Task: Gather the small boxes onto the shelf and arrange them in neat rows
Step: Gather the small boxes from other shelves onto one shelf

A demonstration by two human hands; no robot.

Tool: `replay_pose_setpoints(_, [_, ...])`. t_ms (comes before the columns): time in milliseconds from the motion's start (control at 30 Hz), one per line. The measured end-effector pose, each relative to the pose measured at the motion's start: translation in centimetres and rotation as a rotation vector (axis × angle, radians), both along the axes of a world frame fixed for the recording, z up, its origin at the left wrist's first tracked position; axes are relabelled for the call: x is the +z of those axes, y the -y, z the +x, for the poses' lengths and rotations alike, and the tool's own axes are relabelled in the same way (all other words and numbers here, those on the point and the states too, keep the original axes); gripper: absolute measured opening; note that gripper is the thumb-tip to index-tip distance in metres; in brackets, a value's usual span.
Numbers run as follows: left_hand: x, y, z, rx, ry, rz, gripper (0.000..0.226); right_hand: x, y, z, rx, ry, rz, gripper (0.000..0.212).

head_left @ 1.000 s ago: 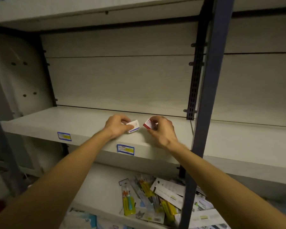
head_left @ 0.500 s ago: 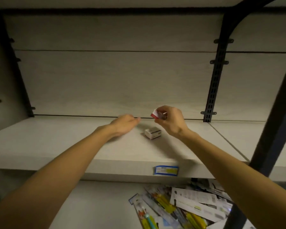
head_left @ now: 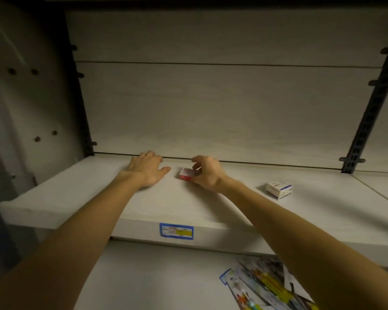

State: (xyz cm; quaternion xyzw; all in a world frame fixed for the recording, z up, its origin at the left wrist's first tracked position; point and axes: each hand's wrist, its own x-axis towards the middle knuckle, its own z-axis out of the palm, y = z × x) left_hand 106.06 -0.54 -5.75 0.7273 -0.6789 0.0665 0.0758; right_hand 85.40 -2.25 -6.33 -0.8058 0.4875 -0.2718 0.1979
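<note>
Nearest, below your forearms, flat glossy packets (head_left: 269,287) lie heaped on the lower shelf (head_left: 143,276); above them the front edge of the pale, matt shelf (head_left: 76,198) carries a blue-and-yellow price label (head_left: 176,231); off to the right a small white box with blue print (head_left: 278,190) sits square-cornered on that board, well apart from your hands, probably waiting to be drawn into a row; further in, your right hand (head_left: 207,173) pinches a red-and-white box (head_left: 187,174) between thumb and curled fingers, its lower edge at or just above the board, a grip that suits setting it down squarely; your left hand (head_left: 147,170) lies flat beside it, fingers straight, palm down, holding nothing, likely steadying you; behind stands the pale, faintly grained back panel (head_left: 211,108).
</note>
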Motion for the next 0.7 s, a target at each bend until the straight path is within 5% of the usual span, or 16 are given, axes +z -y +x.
replay_pose_setpoints(233, [-0.7,-1.2,1.5,0.023,-0.034,0.040,0.070,-0.1,0.6,1.5,-0.054,-0.042,-0.014,0.070])
replay_pose_setpoints(500, [0.2,-4.3,-1.4,0.024,-0.024,0.048,0.075,0.6,-2.4,-3.4,-0.061,-0.424,-0.202,0.077])
replay_pose_setpoints(700, [1.7,-8.1,-7.2,-0.014,0.002,0.010,0.076,1.4,-6.8,-9.4,-0.088,-0.516,-0.301,0.075])
